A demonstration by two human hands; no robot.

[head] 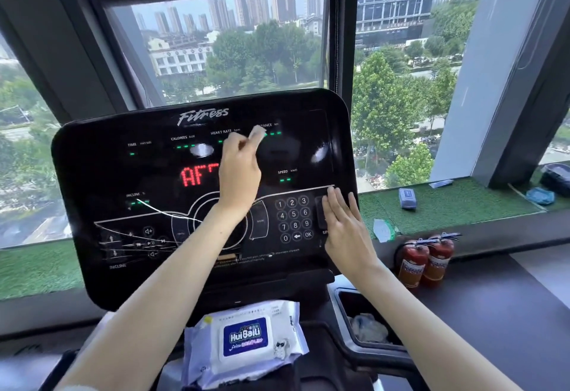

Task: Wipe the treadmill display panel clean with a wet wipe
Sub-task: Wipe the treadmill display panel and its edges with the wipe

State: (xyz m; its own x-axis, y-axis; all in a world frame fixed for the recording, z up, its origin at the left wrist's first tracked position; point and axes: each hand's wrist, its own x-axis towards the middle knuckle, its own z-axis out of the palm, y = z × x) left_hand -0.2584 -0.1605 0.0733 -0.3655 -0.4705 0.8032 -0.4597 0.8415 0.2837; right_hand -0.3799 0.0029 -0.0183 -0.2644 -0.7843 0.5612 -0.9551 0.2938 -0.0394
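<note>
1. The left hand pinches a small, crumpled white wet wipe in its curled fingers, against the upper part of the glossy black, round-cornered display panel, by the heart-rate readout.
2. The right hand lies flat on the panel's right edge beside the round-buttoned keypad, fingers straight and holding nothing.
3. A soft, crinkled plastic wipe pack lies below the panel.
</note>
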